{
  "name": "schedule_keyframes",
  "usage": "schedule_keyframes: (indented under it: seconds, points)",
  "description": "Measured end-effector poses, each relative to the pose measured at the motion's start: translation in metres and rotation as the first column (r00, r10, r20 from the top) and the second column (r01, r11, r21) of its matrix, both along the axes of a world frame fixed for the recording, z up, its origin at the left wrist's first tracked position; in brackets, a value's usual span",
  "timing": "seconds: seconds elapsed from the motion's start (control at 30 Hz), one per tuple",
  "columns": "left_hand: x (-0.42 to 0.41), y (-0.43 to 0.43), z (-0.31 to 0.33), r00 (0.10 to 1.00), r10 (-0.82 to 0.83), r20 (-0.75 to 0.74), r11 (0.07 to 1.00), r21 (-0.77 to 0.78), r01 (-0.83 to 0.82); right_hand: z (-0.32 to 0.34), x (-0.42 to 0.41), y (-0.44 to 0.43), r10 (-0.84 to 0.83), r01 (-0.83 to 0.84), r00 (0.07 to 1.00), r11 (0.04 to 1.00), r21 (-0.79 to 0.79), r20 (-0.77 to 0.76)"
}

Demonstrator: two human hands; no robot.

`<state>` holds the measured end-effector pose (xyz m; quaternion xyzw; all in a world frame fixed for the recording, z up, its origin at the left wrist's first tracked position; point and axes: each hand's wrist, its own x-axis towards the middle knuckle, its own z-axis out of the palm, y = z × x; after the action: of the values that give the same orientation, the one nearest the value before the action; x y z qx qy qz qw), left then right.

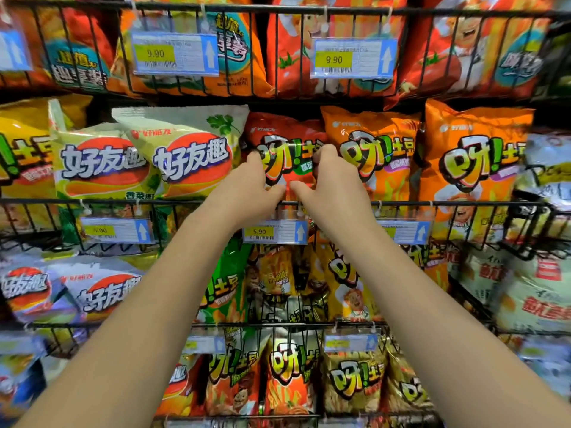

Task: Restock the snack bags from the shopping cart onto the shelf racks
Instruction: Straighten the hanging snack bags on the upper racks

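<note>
Both hands on one red bag (289,143). Left hand (258,182) curls its fingers round the bag's left edge, thumb across the front. Right hand (335,180) mirrors it on the right edge. Thumbs nearly meet low on the bag's face, so it's a firm two-sided hold.

The bag stands upright in the wire rack, with its bottom behind the front rail (404,202), which runs just under the hands.

Directly below the grip, a price tag (275,231) reading 5.90 hangs off that rail.

Just right of the grip is an orange bag (370,149), touching the red one. Just left is a pale green bag (191,152), tilted.

Lower down, under the left forearm, is a green bag (228,273) in the next rack.

Above the grip, the upper rack (278,7) carries a 9.90 tag (352,58).
</note>
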<state>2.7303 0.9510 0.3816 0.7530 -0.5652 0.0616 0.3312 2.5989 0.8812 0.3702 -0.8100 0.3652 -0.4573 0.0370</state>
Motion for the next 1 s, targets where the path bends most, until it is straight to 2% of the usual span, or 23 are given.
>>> schedule_keyframes:
  seconds: [0.1,0.33,0.47,0.6,0.7,0.83,1.0]
  points:
    - [-0.005,0.005,-0.012,0.998,0.023,0.064,0.997,-0.076,-0.018,-0.004,-0.009,0.003,0.031,-0.031,1.000,0.999,-0.039,-0.007]
    - [-0.047,0.028,-0.060,0.976,-0.020,0.216,0.959,-0.270,0.080,-0.047,-0.053,0.016,0.124,-0.128,0.991,0.986,-0.107,-0.045]
    - [-0.083,0.015,-0.095,0.968,-0.087,0.234,0.942,-0.296,0.156,-0.087,-0.094,0.018,0.043,-0.042,0.999,0.989,-0.144,0.007]
    - [-0.124,0.008,-0.130,0.967,-0.187,0.175,0.917,-0.323,0.236,-0.129,-0.144,-0.001,-0.057,0.053,0.996,0.997,-0.056,-0.075]
    - [-0.142,-0.001,-0.164,0.977,-0.181,0.112,0.958,-0.204,0.201,-0.152,-0.185,-0.026,-0.096,0.102,0.979,0.994,0.026,-0.181]
    - [-0.158,-0.030,-0.188,0.999,-0.041,0.015,0.998,0.045,0.040,-0.166,-0.225,-0.063,-0.067,0.118,0.940,0.984,0.137,-0.334]
    - [-0.165,-0.070,-0.185,0.985,0.119,0.123,0.958,0.245,-0.146,-0.158,-0.239,-0.095,-0.021,0.131,0.834,0.978,0.161,-0.551]
